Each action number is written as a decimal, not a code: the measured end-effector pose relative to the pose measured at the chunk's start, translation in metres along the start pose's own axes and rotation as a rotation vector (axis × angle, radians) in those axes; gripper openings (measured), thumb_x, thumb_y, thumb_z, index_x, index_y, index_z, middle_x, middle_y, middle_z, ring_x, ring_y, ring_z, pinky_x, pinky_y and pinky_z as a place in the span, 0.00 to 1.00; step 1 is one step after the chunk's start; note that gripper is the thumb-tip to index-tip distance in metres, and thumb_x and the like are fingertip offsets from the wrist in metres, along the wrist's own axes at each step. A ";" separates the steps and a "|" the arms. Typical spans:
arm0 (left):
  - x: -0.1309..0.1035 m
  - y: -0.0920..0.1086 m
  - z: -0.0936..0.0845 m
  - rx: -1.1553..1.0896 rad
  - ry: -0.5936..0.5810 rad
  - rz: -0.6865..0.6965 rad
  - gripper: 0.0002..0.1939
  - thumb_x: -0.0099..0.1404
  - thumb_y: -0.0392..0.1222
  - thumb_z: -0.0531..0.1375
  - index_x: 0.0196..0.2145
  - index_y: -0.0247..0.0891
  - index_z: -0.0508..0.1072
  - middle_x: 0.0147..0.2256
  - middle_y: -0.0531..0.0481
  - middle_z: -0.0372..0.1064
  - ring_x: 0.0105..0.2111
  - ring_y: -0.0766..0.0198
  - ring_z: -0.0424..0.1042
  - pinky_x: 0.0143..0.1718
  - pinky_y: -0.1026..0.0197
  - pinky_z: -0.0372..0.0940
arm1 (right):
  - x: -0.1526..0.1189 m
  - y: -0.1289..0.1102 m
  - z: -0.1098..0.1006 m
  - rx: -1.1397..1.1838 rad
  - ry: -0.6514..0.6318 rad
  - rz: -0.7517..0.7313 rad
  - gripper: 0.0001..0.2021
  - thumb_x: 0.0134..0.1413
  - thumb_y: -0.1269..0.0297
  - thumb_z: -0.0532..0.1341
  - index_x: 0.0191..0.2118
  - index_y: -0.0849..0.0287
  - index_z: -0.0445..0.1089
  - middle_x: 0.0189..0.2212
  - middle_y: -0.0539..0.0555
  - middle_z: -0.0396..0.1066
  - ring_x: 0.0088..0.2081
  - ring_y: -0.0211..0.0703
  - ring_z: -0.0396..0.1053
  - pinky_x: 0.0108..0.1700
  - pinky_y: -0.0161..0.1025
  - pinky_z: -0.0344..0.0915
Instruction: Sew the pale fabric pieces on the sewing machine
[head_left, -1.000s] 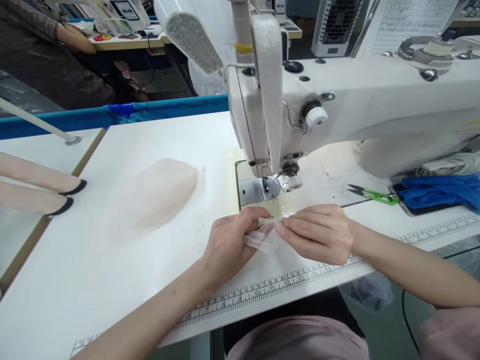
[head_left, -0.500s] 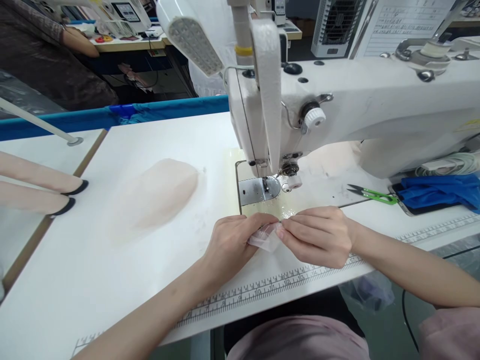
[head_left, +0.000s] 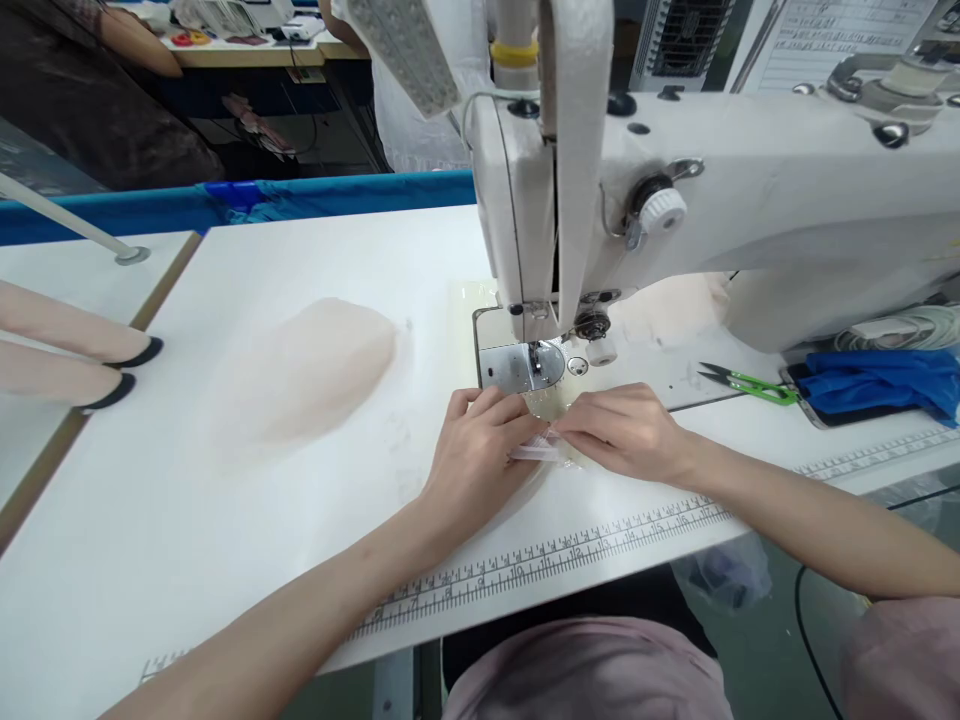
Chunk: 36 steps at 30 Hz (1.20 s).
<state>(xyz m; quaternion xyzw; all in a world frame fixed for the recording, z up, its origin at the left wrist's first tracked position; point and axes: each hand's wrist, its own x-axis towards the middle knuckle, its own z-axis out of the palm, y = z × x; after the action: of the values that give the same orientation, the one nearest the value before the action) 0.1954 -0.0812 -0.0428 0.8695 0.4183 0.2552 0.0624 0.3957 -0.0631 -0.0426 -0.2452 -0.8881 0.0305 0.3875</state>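
A small piece of thin, see-through white fabric [head_left: 541, 450] is pinched between my two hands, just in front of the sewing machine's needle plate [head_left: 514, 367]. My left hand [head_left: 487, 445] is closed on its left side, with the knuckles up and the fingertips close to the plate's front edge. On the other side, my right hand [head_left: 626, 432] grips the fabric with thumb and fingers together. The presser foot [head_left: 537, 365] stands a little beyond my fingertips. Much of the fabric is hidden under my fingers.
The white sewing machine [head_left: 712, 170] rises beyond my hands. Right of them lie green thread snips [head_left: 750, 385] and a blue cloth [head_left: 877, 378] over a dark flat device. A printed ruler [head_left: 540, 560] runs along the table's front. Beige tubes with black ends [head_left: 127, 350] lie at left. Two people are behind.
Both hands have moved slightly forward, closer to the needle plate, carrying the fabric. My left hand has turned flatter, knuckles up. The camera view has shifted a little.
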 end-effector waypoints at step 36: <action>0.002 -0.003 -0.008 0.380 -0.002 0.185 0.15 0.69 0.35 0.55 0.53 0.43 0.68 0.51 0.50 0.72 0.53 0.54 0.69 0.48 0.47 0.56 | 0.004 0.012 0.001 -0.510 -0.190 0.002 0.13 0.58 0.76 0.53 0.40 0.61 0.74 0.29 0.51 0.74 0.30 0.39 0.63 0.38 0.41 0.54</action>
<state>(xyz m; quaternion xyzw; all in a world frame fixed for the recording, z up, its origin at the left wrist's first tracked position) 0.1901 -0.0781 -0.0359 0.9006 0.3773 0.1755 -0.1260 0.3978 -0.0505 -0.0439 -0.3317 -0.8992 -0.1710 0.2283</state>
